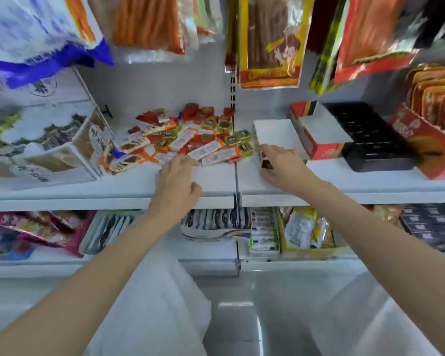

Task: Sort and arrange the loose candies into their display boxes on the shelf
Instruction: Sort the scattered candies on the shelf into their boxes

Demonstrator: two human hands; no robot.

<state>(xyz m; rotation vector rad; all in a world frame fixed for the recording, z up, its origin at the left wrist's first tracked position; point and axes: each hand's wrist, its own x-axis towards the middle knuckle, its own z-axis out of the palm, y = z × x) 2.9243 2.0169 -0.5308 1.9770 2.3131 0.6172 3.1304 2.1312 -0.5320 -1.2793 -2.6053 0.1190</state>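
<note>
On the white metal shelf point(216, 181), at the far left, stands a pale printed carton with a cloud pattern point(41, 140). Just beside it to the right lies the heap of loose wrapped candies point(188, 134): long flat bars in orange-and-white wrappers at the front, small square gold-foil and red pieces behind. Most of the long bars lie with their long axes slanting from near left to far right, label side up.

The left hand point(176, 181) rests palm down at the near edge of the heap, its fingers loosely bent and slightly spread, the fingertips touching the closest bars; whether they grip one cannot be told.

Right of the shelf seam, the right hand point(280, 167) pinches a small dark-brown wrapped candy point(265, 161) between thumb and forefingers, low over the shelf, just before an open white cardboard display box point(275, 132). The candy's heading is too blurred to read.

Further right sit a red-sided open box point(319, 142), a black plastic compartment tray point(373, 140), and a red carton of upright orange packets point(432, 134).
</note>
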